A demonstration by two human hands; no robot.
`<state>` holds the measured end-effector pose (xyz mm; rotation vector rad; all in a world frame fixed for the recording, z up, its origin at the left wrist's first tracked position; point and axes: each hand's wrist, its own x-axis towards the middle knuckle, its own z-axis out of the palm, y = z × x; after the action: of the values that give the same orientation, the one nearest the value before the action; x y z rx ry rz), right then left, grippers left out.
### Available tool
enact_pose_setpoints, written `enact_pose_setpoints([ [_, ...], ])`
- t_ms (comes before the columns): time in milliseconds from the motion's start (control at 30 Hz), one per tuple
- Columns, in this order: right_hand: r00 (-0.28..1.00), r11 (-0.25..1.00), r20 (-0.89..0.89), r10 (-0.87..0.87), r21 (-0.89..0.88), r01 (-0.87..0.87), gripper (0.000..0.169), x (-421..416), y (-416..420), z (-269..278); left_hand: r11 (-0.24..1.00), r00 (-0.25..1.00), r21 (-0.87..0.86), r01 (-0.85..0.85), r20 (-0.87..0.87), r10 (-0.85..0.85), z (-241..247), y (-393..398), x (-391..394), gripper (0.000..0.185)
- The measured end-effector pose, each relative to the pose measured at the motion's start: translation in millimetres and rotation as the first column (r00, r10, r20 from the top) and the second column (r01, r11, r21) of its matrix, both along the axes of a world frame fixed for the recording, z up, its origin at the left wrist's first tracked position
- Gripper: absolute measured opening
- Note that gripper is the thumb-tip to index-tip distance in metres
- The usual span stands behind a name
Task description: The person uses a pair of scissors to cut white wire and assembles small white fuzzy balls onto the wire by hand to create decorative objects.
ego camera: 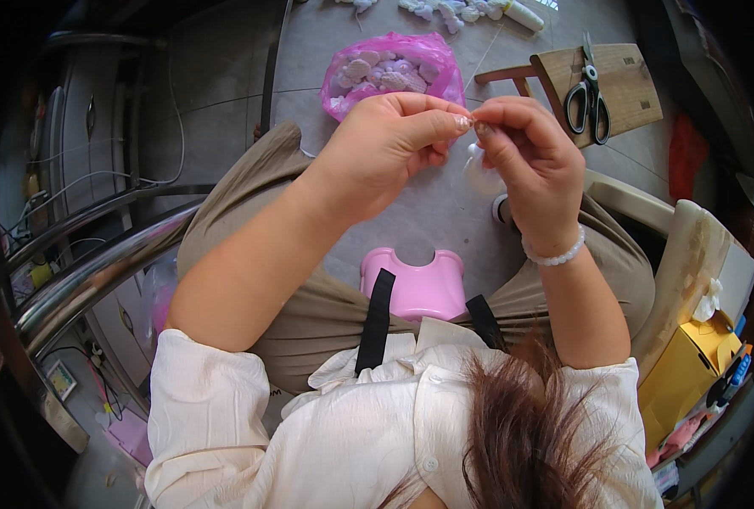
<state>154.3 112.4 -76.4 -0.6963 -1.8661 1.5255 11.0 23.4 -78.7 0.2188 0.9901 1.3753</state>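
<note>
Both of my hands are raised in front of me, their fingertips meeting. My left hand (393,137) pinches with thumb and forefinger at what seems to be a fine thread, too thin to make out well. From the other side, my right hand (533,149) pinches at the same spot; a pale bead bracelet (558,256) circles that wrist. A small blurred white piece (477,154) hangs just under the right fingers. A pale thread (490,51) runs down from a white thread cone (523,15) towards my hands.
Beyond my hands, a pink plastic bag (437,54) holds several white and lilac crocheted-looking pieces (393,70). Black-handled scissors (590,95) lie on a wooden stool (625,83). A pink plastic stool (421,286) stands between my legs. A yellow tissue box (685,375) is at right, metal rails (109,273) at left.
</note>
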Motion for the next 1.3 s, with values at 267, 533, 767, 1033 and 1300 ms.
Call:
enact_pose_setpoints([
  [267,0.999,0.943,-0.006,0.043,0.330,-0.039,0.012,-3.7,2.9,-3.4,0.998,0.977,-0.024,0.060,0.205,-0.054,2.6,-1.0,-8.5,0.008],
  [533,0.997,0.921,0.026,0.072,0.383,-0.076,0.012,-5.5,3.4,-0.3,0.995,0.971,-0.062,0.072,0.233,-0.056,1.4,-1.4,-9.5,0.007],
  [767,0.992,0.844,0.120,0.027,0.529,-0.087,0.011,-4.1,5.7,2.3,0.998,0.997,-0.041,0.052,0.062,-0.049,2.6,-3.2,-9.0,0.010],
  [1033,0.997,0.841,0.079,-0.024,0.541,-0.023,0.012,-5.2,-0.3,-3.4,0.993,0.994,-0.114,0.038,-0.096,-0.049,5.9,-2.4,-6.0,0.017],
  [1300,0.998,0.710,0.055,0.034,0.701,-0.063,0.016,-6.4,7.0,-7.3,0.990,0.990,-0.099,0.100,0.105,-0.089,5.9,-4.1,-13.4,0.012],
])
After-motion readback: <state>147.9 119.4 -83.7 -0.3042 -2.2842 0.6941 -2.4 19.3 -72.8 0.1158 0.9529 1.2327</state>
